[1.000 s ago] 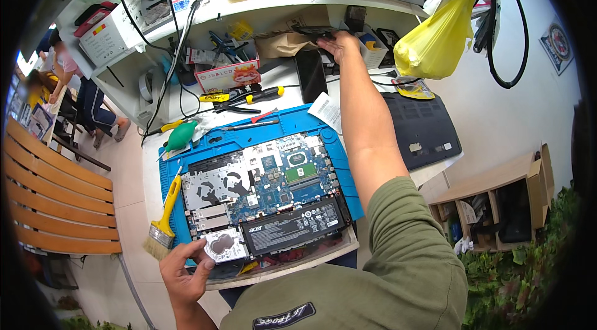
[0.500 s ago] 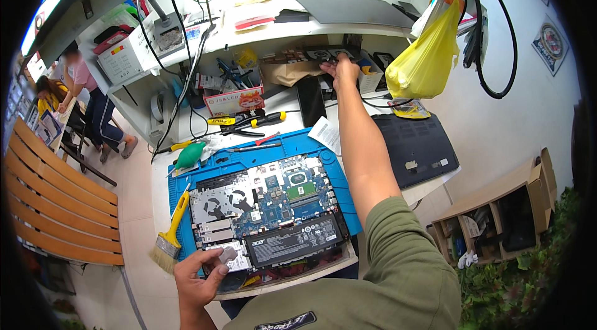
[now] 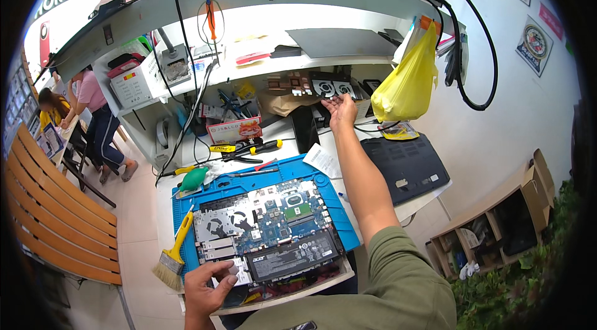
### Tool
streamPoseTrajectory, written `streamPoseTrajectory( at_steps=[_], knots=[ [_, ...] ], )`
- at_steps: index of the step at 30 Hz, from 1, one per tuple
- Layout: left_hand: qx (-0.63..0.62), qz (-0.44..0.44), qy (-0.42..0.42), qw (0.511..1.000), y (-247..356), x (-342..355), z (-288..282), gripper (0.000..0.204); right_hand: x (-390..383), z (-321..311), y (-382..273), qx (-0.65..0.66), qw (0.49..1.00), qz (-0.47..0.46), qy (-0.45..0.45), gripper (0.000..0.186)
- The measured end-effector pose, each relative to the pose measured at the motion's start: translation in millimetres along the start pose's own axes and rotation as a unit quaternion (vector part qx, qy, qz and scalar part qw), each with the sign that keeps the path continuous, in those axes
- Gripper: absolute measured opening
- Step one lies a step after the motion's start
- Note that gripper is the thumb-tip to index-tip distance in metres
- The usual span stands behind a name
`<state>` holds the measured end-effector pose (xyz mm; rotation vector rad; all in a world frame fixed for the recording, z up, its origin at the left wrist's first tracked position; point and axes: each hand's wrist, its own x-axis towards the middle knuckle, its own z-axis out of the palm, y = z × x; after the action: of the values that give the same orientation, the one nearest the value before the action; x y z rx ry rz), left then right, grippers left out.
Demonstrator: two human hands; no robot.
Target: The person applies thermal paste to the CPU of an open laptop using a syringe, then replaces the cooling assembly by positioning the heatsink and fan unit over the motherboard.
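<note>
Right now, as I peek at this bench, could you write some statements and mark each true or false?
1. The right hand touches a dark twin-fan part. True.
2. The yellow-handled brush lies right of the opened laptop. False: the yellow-handled brush lies to its left.
3. The left hand is at the silver drive. True.
4. The mat beneath the opened laptop is red. False: the mat is blue.
5. A yellow bag hangs on the right. True.

Our desk (image 3: 405, 210) carries a blue mat (image 3: 337, 202) beyond our left grip (image 3: 208, 289), a dark panel (image 3: 407, 167) right of our right grip (image 3: 341, 112).
</note>
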<state>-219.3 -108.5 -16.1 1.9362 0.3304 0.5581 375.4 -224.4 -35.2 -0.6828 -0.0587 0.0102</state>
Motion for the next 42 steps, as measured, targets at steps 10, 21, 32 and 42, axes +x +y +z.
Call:
streamPoseTrajectory(
  at_steps=[10, 21, 32, 42],
  knots=[
    [0.016, 0.081, -0.02, 0.996, 7, 3, -2, 0.027, -113, -40, -35, -0.053, 0.997, 0.041, -0.05, 0.011],
    [-0.125, -0.076, -0.035, 0.989, 7, 66, -18, 0.038, -274, -49, -65, -0.055, 0.987, 0.069, -0.135, 0.013],
    [-0.302, -0.125, -0.014, 0.945, -25, 67, 9, 0.049, -307, -47, -59, -0.051, 0.976, 0.067, -0.203, 0.015],
    [-0.241, -0.097, 0.01, 0.966, -21, 72, 3, 0.032, -302, -34, -74, -0.024, 0.963, 0.102, -0.248, 0.03]
  ],
)
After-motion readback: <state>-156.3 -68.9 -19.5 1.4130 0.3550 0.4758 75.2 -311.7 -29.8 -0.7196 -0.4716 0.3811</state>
